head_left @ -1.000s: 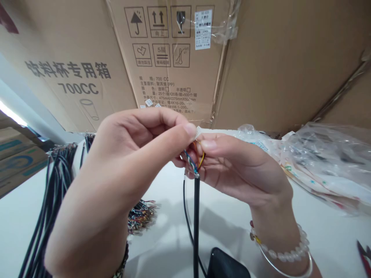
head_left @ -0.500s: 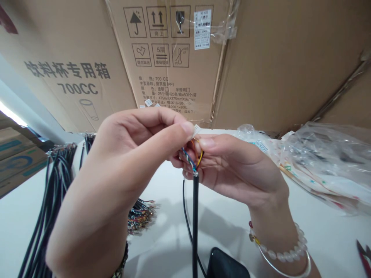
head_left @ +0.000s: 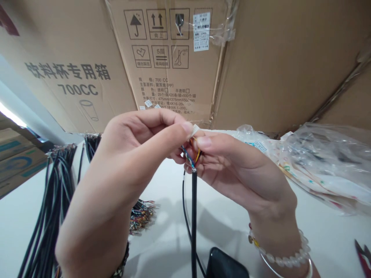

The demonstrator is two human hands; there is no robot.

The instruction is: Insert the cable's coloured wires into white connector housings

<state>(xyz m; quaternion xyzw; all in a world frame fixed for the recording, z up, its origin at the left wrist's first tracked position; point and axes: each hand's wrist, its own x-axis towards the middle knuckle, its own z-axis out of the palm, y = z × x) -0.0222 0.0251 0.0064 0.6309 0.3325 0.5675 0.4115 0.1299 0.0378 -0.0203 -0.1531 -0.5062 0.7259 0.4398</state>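
The smooth, round black cable (head_left: 194,216) rises to the hands, its jacket stripped back and its thin, twisted coloured wires (head_left: 198,155) exposed. The left hand (head_left: 127,154) pinches a small, whitish connector (head_left: 195,129) between thumb and fingers, and the right hand (head_left: 240,166) grips the wires just beside it; how many wires are seated or remain loose cannot be told. Behind stands a flat-faced cardboard carton (head_left: 261,58)

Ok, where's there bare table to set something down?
Bare table: between bracelet and red tool, and a smaller patch between wire ends and thin cable. Crowded: left, with black cables; far right, with plastic.
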